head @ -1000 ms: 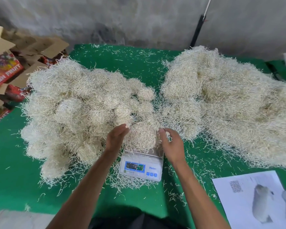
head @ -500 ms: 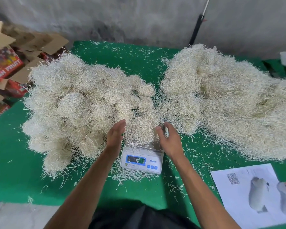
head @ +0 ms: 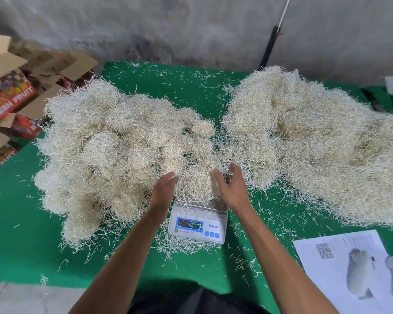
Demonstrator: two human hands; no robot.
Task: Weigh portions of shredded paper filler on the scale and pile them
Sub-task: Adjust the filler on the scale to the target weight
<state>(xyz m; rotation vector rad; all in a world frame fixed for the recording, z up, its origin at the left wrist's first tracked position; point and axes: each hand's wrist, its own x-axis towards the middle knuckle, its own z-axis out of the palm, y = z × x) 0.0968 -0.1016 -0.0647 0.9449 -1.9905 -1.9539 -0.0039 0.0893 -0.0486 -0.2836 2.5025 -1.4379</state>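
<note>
The green felt-covered tabletop fills most of the view, strewn with loose pale strands. At about 2 o'clock lies the biggest thing on it, a broad loose heap of cream shredded paper filler, spreading out to the right edge. At about 10 o'clock sits a second mass, a pile of rounded cream paper-filler clumps, lumpier and made of separate ball-like portions. Beyond the tabletop's left edge, at 9 to 10 o'clock, stand open brown cardboard fruit boxes with red printed sides. At 5 o'clock a white printed sheet with a QR code and pictures of pale plush toys lies flat near the tabletop's front edge. Just below centre, at 6 o'clock, stands a small white digital scale with a blue display; its reading is too blurred to tell. On its platform rests a single cream portion of shredded filler, touching the clump pile behind it. The left hand is at the portion's left side, fingers straight and together, its grip wide and holding nothing. The right hand is at the portion's right side, fingers spread and loosely bent, grip likewise wide, closing on nothing.
</note>
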